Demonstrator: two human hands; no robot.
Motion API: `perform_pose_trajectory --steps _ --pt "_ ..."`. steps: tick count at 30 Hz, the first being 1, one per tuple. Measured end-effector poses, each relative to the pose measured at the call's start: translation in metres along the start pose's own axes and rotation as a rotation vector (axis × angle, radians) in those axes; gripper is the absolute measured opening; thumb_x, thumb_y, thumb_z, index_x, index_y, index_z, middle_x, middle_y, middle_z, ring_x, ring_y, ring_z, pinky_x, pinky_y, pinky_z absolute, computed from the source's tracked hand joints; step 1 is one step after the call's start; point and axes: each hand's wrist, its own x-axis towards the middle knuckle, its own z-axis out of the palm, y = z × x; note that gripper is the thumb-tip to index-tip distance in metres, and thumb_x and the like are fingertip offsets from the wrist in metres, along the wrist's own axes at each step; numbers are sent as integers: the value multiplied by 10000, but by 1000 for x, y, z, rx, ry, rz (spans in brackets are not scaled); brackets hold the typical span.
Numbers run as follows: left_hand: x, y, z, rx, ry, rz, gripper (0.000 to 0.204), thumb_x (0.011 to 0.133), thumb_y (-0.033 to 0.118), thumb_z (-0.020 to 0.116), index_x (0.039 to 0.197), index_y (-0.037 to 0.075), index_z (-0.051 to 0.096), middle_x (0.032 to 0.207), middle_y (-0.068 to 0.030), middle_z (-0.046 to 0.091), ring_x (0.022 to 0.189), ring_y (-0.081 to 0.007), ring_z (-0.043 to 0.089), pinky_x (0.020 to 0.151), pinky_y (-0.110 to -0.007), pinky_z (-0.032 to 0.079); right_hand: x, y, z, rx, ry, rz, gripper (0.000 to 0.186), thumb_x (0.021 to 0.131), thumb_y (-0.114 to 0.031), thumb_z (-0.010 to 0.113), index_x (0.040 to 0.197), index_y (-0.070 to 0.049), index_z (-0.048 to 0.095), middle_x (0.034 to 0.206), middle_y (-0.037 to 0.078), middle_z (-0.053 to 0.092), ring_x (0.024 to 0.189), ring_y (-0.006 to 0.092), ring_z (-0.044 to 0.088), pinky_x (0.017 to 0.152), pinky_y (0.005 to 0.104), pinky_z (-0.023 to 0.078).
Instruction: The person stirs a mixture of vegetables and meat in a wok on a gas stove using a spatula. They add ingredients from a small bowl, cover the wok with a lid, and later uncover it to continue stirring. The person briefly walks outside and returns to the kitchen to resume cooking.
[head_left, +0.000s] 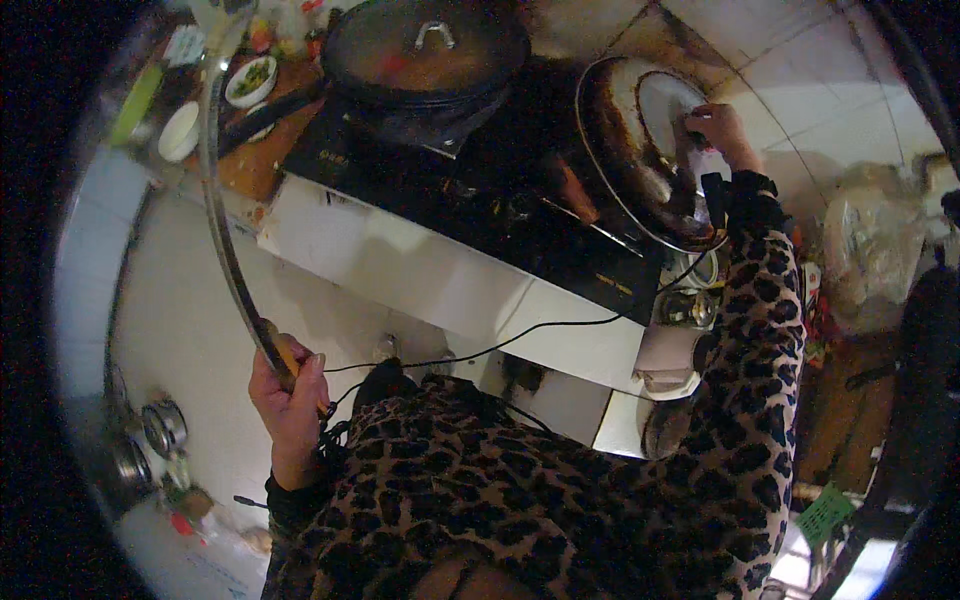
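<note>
Plainly, left grip (287, 395) clears counter edge (400, 230); right grip (718, 130) holds lid (628, 140).

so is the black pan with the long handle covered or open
Covered: a lid with an arched handle sits over the black pan.

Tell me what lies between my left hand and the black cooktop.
In the head view, the stretch between the left hand and the black cooktop shows pale floor, then the white counter front.
</note>
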Motion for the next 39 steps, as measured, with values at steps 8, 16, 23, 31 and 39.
perform_pose_trajectory --steps 8,16,23,31,39 --pt "-4 -21 -28 -115 135 -39 146 786 -7 532 887 12 428 671 -43 453 426 -71 414 367 -186 344 -2 -10 13 23 -39 206 557 706 -312 684 1125 19 525 763 117 620 626 156 579 525 293 473" --pt "18 -40 -70 -149 135 65 154 801 32 534 911 -11 434 690 -65 472 420 -76 411 368 -191 341 -193 -178 39 373 -433 248 322 811 -212 588 1061 -11 567 909 69 615 765 125 584 636 260 467" --pt "48 -74 -116 -362 262 -82 145 812 50 508 917 -16 433 593 -39 445 383 -58 370 338 -179 288 -179 -136 246 -442 -118 -227 416 769 -114 611 1155 -19 490 893 174 552 839 312 552 711 351 456" --pt "69 -120 -127 -458 459 -191 130 817 50 505 899 -6 421 604 -38 434 381 -58 357 333 -179 281 -113 -71 295 -492 -126 24 463 784 -235 603 1190 -58 468 994 246 522 909 368 520 804 401 430" --pt "68 -133 -146 -530 563 -230 120 822 49 503 881 3 409 614 -37 422 378 -59 344 328 -178 273 -111 -76 295 -627 -158 52 417 792 -292 590 1122 -47 522 951 238 547 873 376 553 723 414 461"
